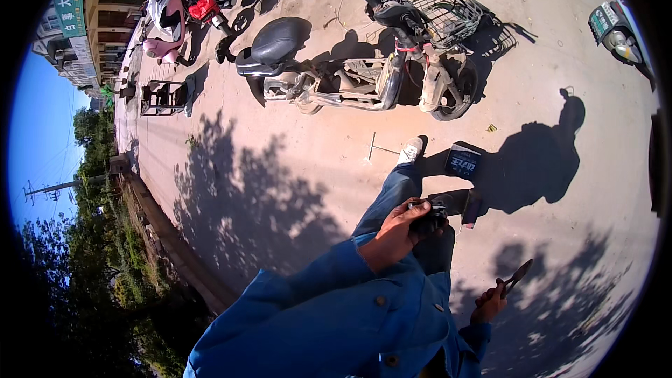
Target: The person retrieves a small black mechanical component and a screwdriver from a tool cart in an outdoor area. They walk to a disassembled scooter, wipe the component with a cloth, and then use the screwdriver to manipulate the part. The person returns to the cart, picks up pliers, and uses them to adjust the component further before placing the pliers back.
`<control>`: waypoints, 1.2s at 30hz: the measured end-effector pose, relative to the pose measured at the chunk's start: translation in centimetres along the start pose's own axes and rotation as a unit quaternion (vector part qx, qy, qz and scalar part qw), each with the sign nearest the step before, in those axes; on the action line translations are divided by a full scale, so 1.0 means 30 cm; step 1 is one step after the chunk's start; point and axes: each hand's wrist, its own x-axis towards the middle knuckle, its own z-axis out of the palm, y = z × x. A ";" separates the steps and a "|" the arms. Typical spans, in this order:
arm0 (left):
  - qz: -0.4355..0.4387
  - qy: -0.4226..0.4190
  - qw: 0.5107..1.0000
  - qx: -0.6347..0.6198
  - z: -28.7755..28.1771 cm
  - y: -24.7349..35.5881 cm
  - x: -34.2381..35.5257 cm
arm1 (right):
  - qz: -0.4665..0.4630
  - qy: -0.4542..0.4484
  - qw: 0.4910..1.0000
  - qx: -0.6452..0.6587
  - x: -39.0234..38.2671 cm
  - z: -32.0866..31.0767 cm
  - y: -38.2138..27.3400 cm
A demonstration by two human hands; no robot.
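My left hand (397,229) is closed around a small black, rounded part (430,220), held in front of my body; its exact kind is hard to make out. Off to the right, my right hand (490,302) grips a slim dark hand tool (519,276), whose long end points up and away from me. Ahead stands an electric scooter (343,87) with its lower body panels off and its inner parts bare. A dark blue box (463,162) sits on the ground by my shoe (411,150).
A thin T-shaped metal tool (378,145) lies near the scooter. A wire basket (455,21) juts from its front. More scooters (168,24) and a black metal frame (162,98) stand at far left. Another vehicle's front (619,38) shows at right. A low kerb (175,238) borders bushes.
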 end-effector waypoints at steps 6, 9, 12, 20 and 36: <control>0.095 -0.039 0.991 -0.083 -0.234 0.147 -0.228 | -0.106 -0.102 0.986 -0.080 -0.162 0.192 -0.004; 0.131 -0.032 0.983 -0.121 -0.376 0.244 -0.348 | -0.157 -0.135 0.975 -0.076 -0.327 0.365 0.011; 0.176 0.006 0.971 -0.160 -0.567 0.365 -0.501 | -0.262 -0.194 0.944 -0.059 -0.564 0.566 -0.003; 0.320 0.089 0.914 -0.233 -1.282 0.656 -0.908 | -0.600 -0.412 0.673 0.132 -1.363 1.112 -0.302; 0.506 0.204 0.717 -0.434 -1.987 0.868 -1.370 | -0.493 -0.724 0.478 0.068 -2.165 1.954 0.128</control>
